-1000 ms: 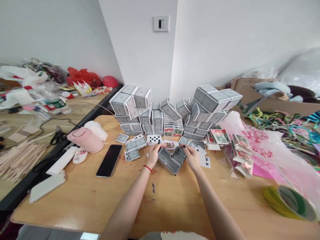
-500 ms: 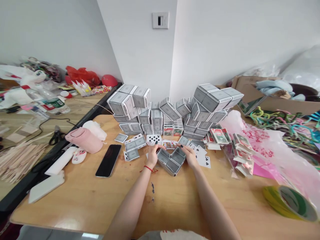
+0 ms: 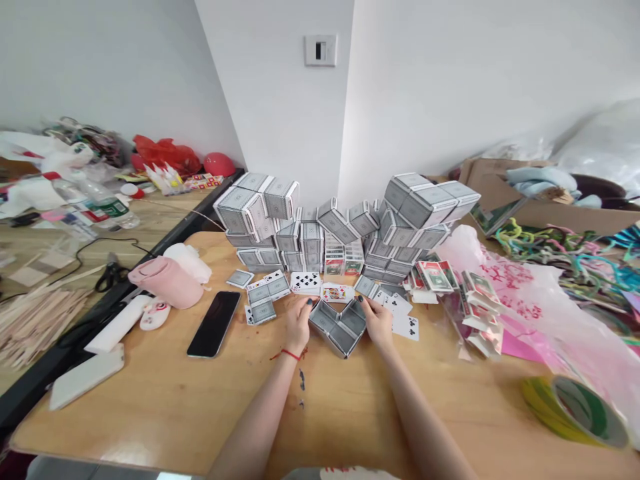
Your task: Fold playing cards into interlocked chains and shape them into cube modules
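A small block of folded grey-backed playing cards [image 3: 340, 325] rests on the wooden table [image 3: 175, 400] between my hands. My left hand [image 3: 299, 323] grips its left side, fingers curled round the edge. My right hand [image 3: 377, 321] holds the right side the same way. Just beyond lie loose cards, among them a black spade card [image 3: 306, 283] and a red face card [image 3: 336, 293]. Behind them rises a wall of stacked card cubes [image 3: 345, 227] against the room's corner.
A black phone [image 3: 214, 323], a pink roll [image 3: 166, 282] and white boxes [image 3: 85, 377] lie at left. Card packs [image 3: 475, 297] and pink plastic [image 3: 540, 300] spread at right, with a green tape roll [image 3: 575, 410] near the front edge. Wooden sticks [image 3: 35, 320] cover another table at left.
Both hands with the card block have drawn slightly nearer to me. The camera view shifted a little.
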The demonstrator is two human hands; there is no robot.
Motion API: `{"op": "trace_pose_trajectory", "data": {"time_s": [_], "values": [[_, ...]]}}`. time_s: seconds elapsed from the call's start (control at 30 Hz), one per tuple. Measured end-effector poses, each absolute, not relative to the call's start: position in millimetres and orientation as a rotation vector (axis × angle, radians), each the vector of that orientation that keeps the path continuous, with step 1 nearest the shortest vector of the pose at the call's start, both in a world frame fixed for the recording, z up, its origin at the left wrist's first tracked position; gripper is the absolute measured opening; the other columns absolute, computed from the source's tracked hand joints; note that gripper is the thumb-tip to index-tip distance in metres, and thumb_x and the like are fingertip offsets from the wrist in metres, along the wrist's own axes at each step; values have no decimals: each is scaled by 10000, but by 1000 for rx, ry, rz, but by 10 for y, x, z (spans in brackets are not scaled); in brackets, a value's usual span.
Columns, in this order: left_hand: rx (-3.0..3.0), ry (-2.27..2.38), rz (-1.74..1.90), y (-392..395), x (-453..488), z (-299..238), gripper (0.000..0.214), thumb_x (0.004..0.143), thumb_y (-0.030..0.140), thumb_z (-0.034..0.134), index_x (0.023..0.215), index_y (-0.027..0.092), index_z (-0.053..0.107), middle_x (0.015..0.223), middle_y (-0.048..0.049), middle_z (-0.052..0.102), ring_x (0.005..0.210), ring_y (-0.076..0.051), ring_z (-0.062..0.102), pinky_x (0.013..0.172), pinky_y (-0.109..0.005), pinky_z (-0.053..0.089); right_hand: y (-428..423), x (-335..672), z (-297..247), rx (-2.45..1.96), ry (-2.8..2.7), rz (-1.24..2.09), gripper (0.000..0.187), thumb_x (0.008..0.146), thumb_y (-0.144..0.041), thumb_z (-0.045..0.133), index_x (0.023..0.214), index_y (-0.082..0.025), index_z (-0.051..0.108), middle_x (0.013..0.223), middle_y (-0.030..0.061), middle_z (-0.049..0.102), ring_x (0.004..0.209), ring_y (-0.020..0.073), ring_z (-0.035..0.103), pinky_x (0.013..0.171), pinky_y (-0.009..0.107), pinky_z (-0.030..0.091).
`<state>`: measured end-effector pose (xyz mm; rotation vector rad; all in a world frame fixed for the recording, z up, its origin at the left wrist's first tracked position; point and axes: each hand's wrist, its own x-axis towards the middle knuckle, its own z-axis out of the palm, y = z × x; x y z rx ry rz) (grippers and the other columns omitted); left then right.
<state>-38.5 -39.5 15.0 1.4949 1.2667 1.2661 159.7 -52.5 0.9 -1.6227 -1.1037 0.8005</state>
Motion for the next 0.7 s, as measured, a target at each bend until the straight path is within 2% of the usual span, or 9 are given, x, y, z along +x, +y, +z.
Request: {"op": "trace_pose_trajectory", "data": {"time_s": [0.1,0.17,0.27,0.4,0.53,0.7], "values": [[1658,1377,1026,-453,-403,228,377,717,128,470,1068,167,601,1085,-62,644,1004,-179,584,896,-309,439,-546,1614,77,-1715,-1278,750,380,746,-472,515,857,-165,708,831,64,715,807,247,635,720,320,464],[1768,1539,802,-429,-381,323,370,708,98,460,1028,173,629,1030,-71,667,952,-185,606,864,-308,449,-541,1618,158,-1728,-1499,753,252,755,-330,518,864,-200,705,864,42,714,824,218,638,730,293,460],[1991,1678,494,-366,-319,474,299,739,134,464,958,176,662,919,-107,689,874,-233,626,781,-331,459,-523,1580,292,-1821,-1793,681,240,723,-169,511,865,-219,698,872,35,710,839,199,637,725,264,442],[2132,1823,280,-349,-241,584,254,737,111,451,856,137,673,789,-158,674,798,-269,631,707,-346,446,-500,1475,416,-2097,-1932,485,263,740,-146,493,899,-220,690,833,70,707,810,212,638,678,267,425],[2171,1841,237,-368,-225,610,238,729,94,440,785,125,669,765,-168,660,789,-273,624,698,-349,433,-485,1428,452,-2108,-2035,420,280,761,-146,468,921,-227,684,828,68,706,791,205,641,670,259,422],[2202,1810,271,-352,-252,632,250,759,118,433,853,149,662,821,-161,664,818,-277,617,721,-359,422,-498,1450,427,-2053,-1918,425,324,768,-137,446,993,-245,653,884,43,705,828,192,643,724,258,431]]}}
